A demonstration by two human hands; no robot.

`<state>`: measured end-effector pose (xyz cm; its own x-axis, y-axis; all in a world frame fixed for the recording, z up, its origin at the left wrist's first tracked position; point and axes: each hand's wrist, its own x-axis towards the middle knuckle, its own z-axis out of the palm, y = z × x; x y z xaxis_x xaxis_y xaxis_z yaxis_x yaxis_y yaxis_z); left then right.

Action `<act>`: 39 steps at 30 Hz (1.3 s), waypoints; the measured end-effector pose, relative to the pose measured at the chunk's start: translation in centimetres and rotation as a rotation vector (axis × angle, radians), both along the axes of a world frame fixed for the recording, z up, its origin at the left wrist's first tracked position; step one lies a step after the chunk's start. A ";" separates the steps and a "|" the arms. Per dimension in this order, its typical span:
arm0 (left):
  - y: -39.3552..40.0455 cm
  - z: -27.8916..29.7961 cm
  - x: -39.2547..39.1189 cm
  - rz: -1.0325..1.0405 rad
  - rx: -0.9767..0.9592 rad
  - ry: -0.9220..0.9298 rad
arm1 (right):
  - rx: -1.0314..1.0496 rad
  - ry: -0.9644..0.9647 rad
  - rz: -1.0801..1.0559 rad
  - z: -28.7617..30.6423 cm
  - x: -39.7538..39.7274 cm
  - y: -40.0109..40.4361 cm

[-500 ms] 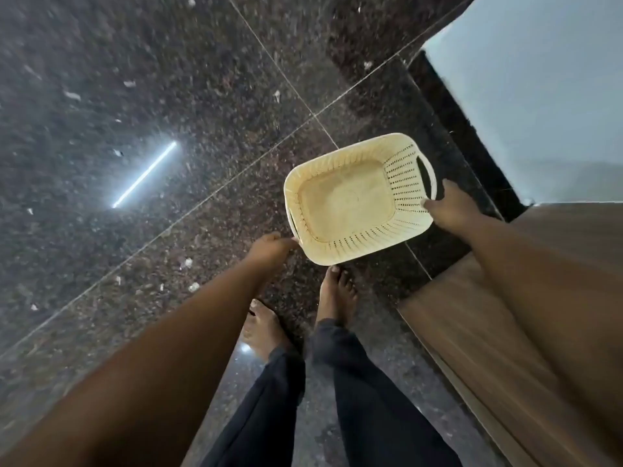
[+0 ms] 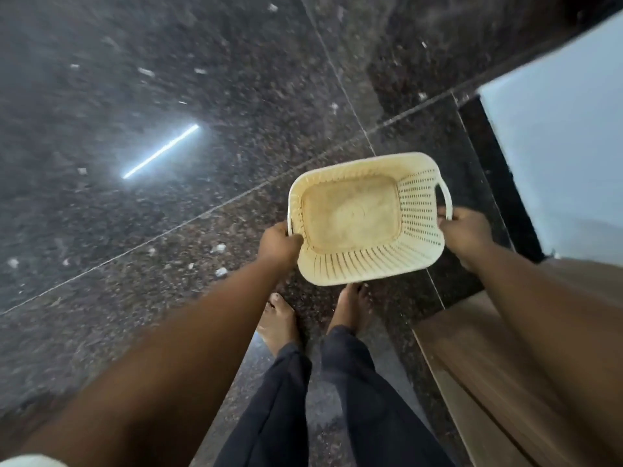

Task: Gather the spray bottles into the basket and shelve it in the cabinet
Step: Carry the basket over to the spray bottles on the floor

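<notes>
A cream plastic basket (image 2: 354, 264) with slotted walls and two loop handles is held above the dark floor, in front of my bare feet. It has nothing inside. My left hand (image 2: 278, 246) is closed on its left handle. At the other side, my right hand (image 2: 467, 230) grips the right handle. No spray bottle is in view.
The floor (image 2: 168, 96) is dark speckled granite with pale grout lines and a reflected strip of light. A wooden cabinet surface (image 2: 488, 382) lies at the lower right. A pale wall (image 2: 566, 146) with a black skirting rises at the upper right.
My left hand has closed around the basket's left handle, and the basket has come closer to me and sits lower in view.
</notes>
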<state>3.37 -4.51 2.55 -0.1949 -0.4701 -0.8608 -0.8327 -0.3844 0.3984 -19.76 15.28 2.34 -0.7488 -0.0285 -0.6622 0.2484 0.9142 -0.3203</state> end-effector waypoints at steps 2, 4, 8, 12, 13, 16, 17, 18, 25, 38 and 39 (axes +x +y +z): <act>-2.1 3.5 4.1 0.079 -0.013 -0.017 | -0.010 -0.032 0.096 2.8 3.1 -3.3; -4.2 6.9 8.6 0.172 -0.030 -0.018 | -0.010 -0.060 0.210 5.8 6.5 -7.3; -7.9 15.1 21.2 0.458 -0.106 -0.001 | -0.088 -0.131 0.460 11.9 16.2 -16.3; -9.1 22.9 34.1 0.730 -0.174 0.020 | -0.126 -0.222 0.696 18.1 27.3 -24.1; -9.1 25.0 37.5 0.794 -0.193 0.022 | -0.135 -0.234 0.760 19.9 30.2 -26.0; -8.3 30.1 46.1 0.967 -0.242 0.036 | -0.153 -0.235 0.973 25.5 38.7 -30.4; -7.8 31.6 48.8 1.021 -0.249 0.035 | -0.166 -0.243 1.033 27.2 41.5 -31.6; -7.4 33.0 51.3 1.069 -0.259 0.036 | -0.183 -0.252 1.091 28.8 44.2 -32.7; -8.5 37.5 63.8 1.228 -0.269 -0.015 | -0.203 -0.303 1.270 34.0 59.2 -40.8; -25.9 37.6 79.5 1.262 -0.137 0.022 | -0.023 -0.207 1.694 35.9 77.9 -66.7; -27.7 37.9 80.3 1.268 -0.141 0.029 | -0.014 -0.190 1.706 36.3 78.8 -68.3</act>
